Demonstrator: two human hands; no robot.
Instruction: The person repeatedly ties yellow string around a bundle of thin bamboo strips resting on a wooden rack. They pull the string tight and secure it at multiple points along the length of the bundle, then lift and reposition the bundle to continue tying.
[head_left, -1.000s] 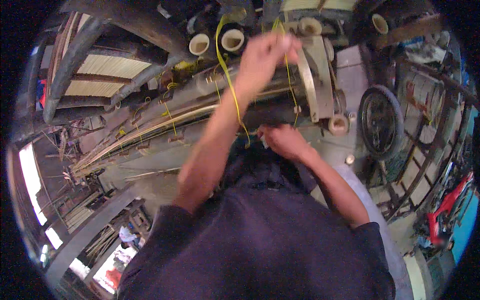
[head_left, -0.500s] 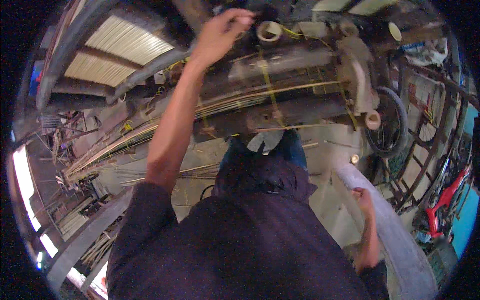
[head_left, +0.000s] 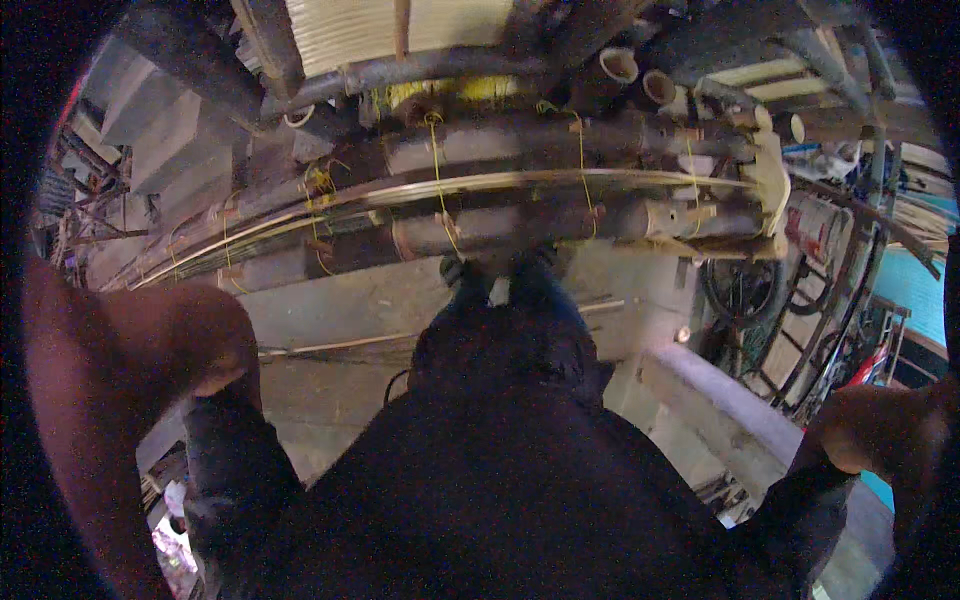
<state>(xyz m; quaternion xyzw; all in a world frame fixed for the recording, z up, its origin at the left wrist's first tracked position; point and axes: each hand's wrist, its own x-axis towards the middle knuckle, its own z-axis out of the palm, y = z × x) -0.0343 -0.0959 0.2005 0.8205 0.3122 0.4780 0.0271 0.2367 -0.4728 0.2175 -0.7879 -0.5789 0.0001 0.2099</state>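
Both of my arms are raised and bent close to the camera. My left forearm fills the left rim, and my right forearm crosses the right rim; both hands are out of view. Before me lies a long bundle of thick bamboo poles, tied across with thin yellow cords. Narrow pale strips run lengthwise between the poles. A curved pale piece stands across the bundle's right end. Neither visible arm touches the bundle.
A pale, long beam lies at the right. Beyond it are a bicycle wheel and a ladder-like frame. Open-ended bamboo tubes stand behind the bundle. A thin stick lies on the concrete floor.
My left hand has left the area above the bundle, and my right hand has left the beam. Both arms have come up toward my head, and the view has shifted left.
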